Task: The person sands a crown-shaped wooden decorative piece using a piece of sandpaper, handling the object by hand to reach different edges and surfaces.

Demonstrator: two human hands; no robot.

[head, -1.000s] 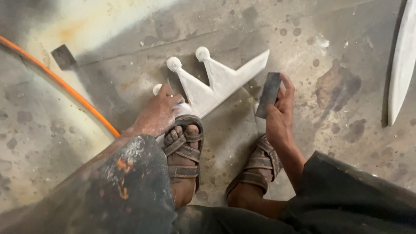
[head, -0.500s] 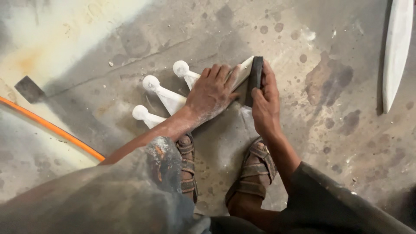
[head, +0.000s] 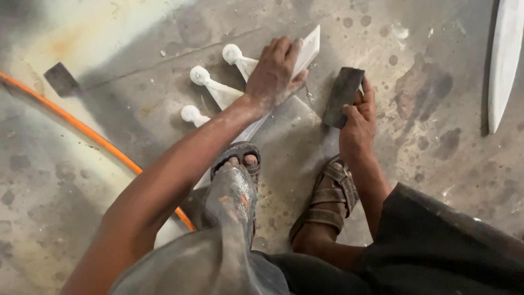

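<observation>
White crown-shaped piece (head: 248, 82) lies flat on the stained concrete floor (head: 415, 65), its three ball-tipped points aimed up and left, its lower end running under the left sandal (head: 237, 158). The left hand (head: 275, 71) is flat on top of it, fingers spread and pressing it down, not gripping. Just to the right, off the piece, the right hand (head: 357, 117) has its fingers closed around a dark sanding block (head: 343, 97), held tilted above the floor. By the look of it this is a pause between sanding passes: piece pinned, block lifted clear. The next stroke would need the block laid back on the white edge with the piece kept pinned. Further out, an orange hose (head: 82, 128) curves at left, and a long white piece (head: 505, 60) lies far right.
</observation>
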